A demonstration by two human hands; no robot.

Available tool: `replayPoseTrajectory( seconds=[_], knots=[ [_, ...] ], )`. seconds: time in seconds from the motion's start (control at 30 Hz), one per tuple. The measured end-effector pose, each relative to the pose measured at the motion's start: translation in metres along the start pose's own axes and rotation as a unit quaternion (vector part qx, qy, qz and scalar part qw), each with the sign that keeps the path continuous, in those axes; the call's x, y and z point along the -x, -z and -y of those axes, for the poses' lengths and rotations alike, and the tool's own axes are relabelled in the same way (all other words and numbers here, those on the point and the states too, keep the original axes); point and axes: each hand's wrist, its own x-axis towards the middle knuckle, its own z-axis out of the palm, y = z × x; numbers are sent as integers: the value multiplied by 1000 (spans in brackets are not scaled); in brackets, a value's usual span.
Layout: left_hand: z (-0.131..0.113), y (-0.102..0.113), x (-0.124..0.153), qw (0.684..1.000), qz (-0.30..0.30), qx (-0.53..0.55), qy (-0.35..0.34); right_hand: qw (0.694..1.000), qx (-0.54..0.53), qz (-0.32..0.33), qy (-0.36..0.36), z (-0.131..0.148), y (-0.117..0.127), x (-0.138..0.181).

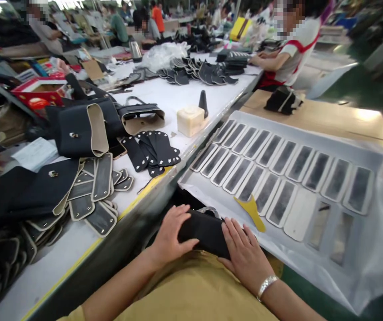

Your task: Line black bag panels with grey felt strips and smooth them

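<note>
A black leather bag piece [204, 232] lies on my lap against my yellow top. My left hand [171, 236] wraps its left end, thumb across the front and fingers curled over the top. My right hand [245, 254], a silver bracelet on its wrist, lies flat with fingers spread on the piece's right end. Just beyond my hands a white sheet [372, 249] carries rows of black strips with pale borders [265, 165], and a yellow scraper [252, 211] rests on it.
The white worktable [174, 96] on the left holds black flaps with cream edges [78, 129], fanned strips [153, 154], a cream block [190, 120] and a black cone [203, 103]. A person in white and red [288, 53] works at the far end; others sit behind.
</note>
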Motion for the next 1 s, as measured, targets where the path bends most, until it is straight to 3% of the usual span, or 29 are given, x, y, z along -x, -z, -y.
replayPoseTrajectory(
  seconds=[0.07, 0.13, 0.2, 0.27, 0.33, 0.6, 0.77, 1.0],
  knots=[
    [27, 13, 22, 991, -32, 53, 115, 1000, 5, 8, 8, 5, -1, -7],
    [50, 15, 37, 964, 3, 181, 197, 999, 3, 17, 27, 11, -2, -18],
    [63, 10, 42, 915, 39, 326, 237, 998, -6, 28, 49, 17, -4, -31],
    [65, 4, 40, 875, 55, 403, 261, 996, -21, 47, 68, 25, -7, -44],
    [62, 2, 35, 864, 67, 415, 278, 994, -37, 72, 78, 33, -9, -57],
    [63, 6, 34, 878, 83, 388, 266, 988, -75, 118, 70, 51, -7, -83],
    [54, 4, 30, 874, 62, 379, 298, 987, -74, 126, 65, 53, -9, -88],
    [40, 1, 14, 843, 2, 391, 368, 990, -78, 112, 34, 59, -13, -92]
  ],
)
